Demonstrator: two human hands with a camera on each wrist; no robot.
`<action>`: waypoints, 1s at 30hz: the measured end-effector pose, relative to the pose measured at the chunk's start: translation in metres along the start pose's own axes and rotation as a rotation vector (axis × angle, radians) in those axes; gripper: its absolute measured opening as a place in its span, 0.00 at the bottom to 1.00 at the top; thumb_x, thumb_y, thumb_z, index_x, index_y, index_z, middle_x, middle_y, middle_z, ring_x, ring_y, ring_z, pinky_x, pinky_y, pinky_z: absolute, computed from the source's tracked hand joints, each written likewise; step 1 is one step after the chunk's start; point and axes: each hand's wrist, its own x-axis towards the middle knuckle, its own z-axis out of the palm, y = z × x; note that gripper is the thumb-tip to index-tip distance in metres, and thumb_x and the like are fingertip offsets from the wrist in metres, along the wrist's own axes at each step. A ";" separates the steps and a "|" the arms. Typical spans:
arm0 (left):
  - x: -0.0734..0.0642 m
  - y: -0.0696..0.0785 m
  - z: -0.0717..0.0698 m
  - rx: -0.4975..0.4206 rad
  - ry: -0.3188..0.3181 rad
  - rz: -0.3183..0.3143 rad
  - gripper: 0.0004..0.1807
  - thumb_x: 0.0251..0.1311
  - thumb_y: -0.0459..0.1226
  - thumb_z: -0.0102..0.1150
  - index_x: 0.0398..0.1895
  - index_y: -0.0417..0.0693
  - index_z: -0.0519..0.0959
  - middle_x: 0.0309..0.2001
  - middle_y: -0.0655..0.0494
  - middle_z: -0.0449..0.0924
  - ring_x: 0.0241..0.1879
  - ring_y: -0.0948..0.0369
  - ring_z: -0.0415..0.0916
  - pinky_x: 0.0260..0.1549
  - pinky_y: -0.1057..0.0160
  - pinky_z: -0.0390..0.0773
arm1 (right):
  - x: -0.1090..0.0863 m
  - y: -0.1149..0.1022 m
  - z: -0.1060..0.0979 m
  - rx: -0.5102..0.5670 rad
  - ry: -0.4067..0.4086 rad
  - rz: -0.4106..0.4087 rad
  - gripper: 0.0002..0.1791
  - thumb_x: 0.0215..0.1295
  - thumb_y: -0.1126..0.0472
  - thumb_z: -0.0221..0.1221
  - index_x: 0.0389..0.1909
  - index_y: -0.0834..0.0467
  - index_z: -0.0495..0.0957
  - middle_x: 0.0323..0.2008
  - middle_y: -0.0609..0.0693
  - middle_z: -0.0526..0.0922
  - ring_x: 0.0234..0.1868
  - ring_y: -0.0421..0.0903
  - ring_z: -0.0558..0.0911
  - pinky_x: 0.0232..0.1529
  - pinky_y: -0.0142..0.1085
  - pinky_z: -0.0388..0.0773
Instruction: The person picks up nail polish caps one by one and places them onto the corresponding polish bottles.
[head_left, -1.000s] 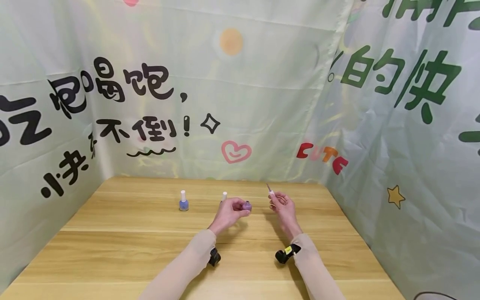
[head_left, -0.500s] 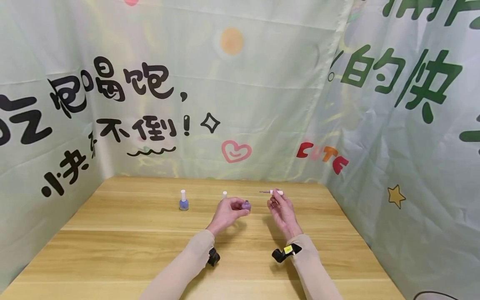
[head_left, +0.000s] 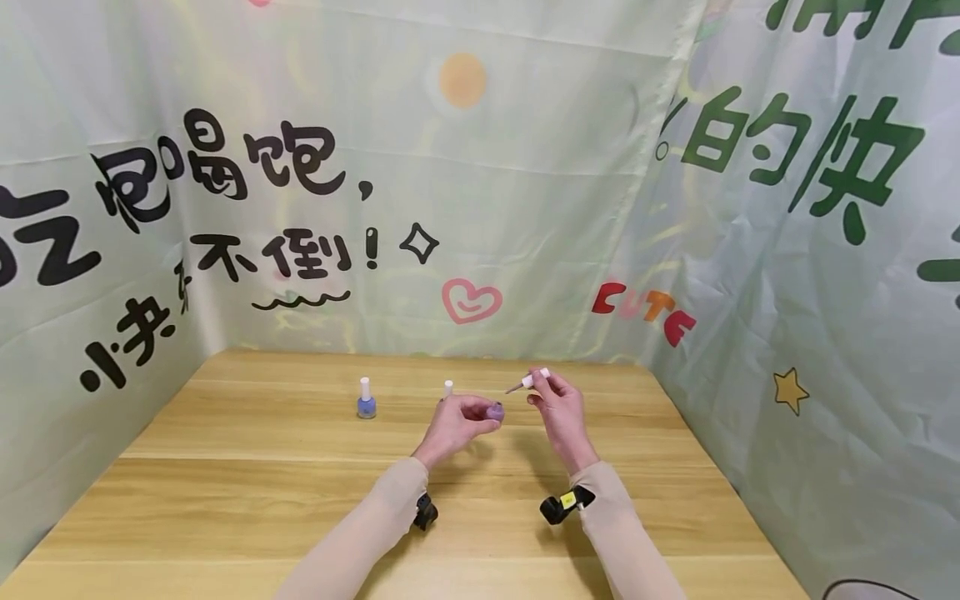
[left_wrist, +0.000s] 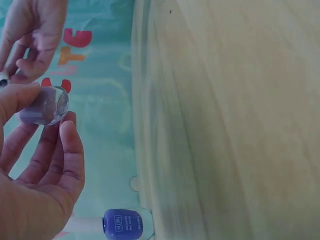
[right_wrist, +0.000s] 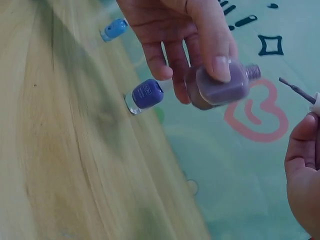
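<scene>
My left hand pinches an uncapped bottle of mauve nail polish between thumb and fingers, above the table. In the right wrist view its threaded neck points toward the brush. My right hand holds the white cap with its brush, the tip slanting down and left toward the bottle's mouth, a short gap apart. A dark blue nail polish bottle stands behind my left hand; the head view shows just its white cap. Further left a light blue nail polish bottle stands upright, capped.
The wooden table ends at a printed cloth backdrop, which also hangs along both sides. Each wrist carries a black camera.
My right hand has swung the brush from pointing up to lying level, then to slanting down toward the bottle, and has shifted slightly left. The left hand has hardly moved.
</scene>
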 end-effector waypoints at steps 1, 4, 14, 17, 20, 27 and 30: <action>0.000 0.000 0.000 0.000 -0.002 0.005 0.14 0.52 0.39 0.73 0.43 0.50 0.87 0.36 0.56 0.86 0.34 0.64 0.81 0.34 0.65 0.81 | 0.000 -0.001 0.002 -0.016 0.000 -0.008 0.04 0.66 0.60 0.63 0.35 0.51 0.86 0.31 0.44 0.84 0.34 0.36 0.79 0.31 0.26 0.77; 0.000 0.001 0.002 -0.004 -0.006 0.014 0.15 0.52 0.38 0.74 0.44 0.48 0.87 0.36 0.55 0.87 0.33 0.64 0.81 0.33 0.66 0.81 | 0.000 -0.002 0.005 -0.074 0.003 -0.033 0.03 0.65 0.60 0.64 0.33 0.50 0.86 0.29 0.44 0.84 0.31 0.36 0.79 0.30 0.26 0.77; -0.001 0.003 0.005 -0.033 -0.013 0.010 0.14 0.52 0.38 0.73 0.44 0.48 0.87 0.36 0.54 0.87 0.34 0.64 0.82 0.34 0.66 0.81 | -0.002 -0.004 0.010 -0.104 -0.007 -0.071 0.19 0.62 0.62 0.67 0.46 0.74 0.79 0.31 0.46 0.86 0.29 0.36 0.79 0.30 0.26 0.77; -0.001 0.002 0.005 -0.053 -0.016 0.012 0.14 0.52 0.37 0.73 0.44 0.47 0.87 0.36 0.53 0.87 0.34 0.63 0.82 0.35 0.67 0.82 | -0.001 -0.003 0.009 -0.095 -0.001 -0.074 0.11 0.61 0.64 0.67 0.40 0.67 0.83 0.33 0.49 0.87 0.29 0.36 0.79 0.30 0.26 0.77; -0.001 0.001 0.006 -0.061 -0.016 0.014 0.14 0.52 0.36 0.73 0.44 0.47 0.87 0.36 0.53 0.88 0.34 0.63 0.82 0.35 0.67 0.81 | -0.002 -0.001 0.009 -0.100 0.002 -0.074 0.02 0.62 0.66 0.66 0.34 0.58 0.86 0.34 0.50 0.87 0.29 0.36 0.79 0.30 0.26 0.77; 0.000 0.003 0.004 -0.017 -0.004 0.018 0.15 0.52 0.39 0.73 0.44 0.48 0.87 0.35 0.55 0.87 0.34 0.64 0.81 0.34 0.66 0.81 | -0.002 0.001 0.009 -0.119 -0.011 -0.076 0.04 0.63 0.69 0.64 0.37 0.61 0.86 0.31 0.41 0.86 0.30 0.35 0.79 0.31 0.26 0.78; 0.000 0.002 0.004 0.005 0.000 0.017 0.15 0.52 0.39 0.73 0.45 0.48 0.87 0.35 0.55 0.87 0.34 0.65 0.81 0.34 0.67 0.81 | -0.002 0.002 0.009 -0.121 -0.016 -0.079 0.05 0.62 0.68 0.64 0.38 0.64 0.85 0.31 0.41 0.86 0.30 0.35 0.79 0.31 0.27 0.78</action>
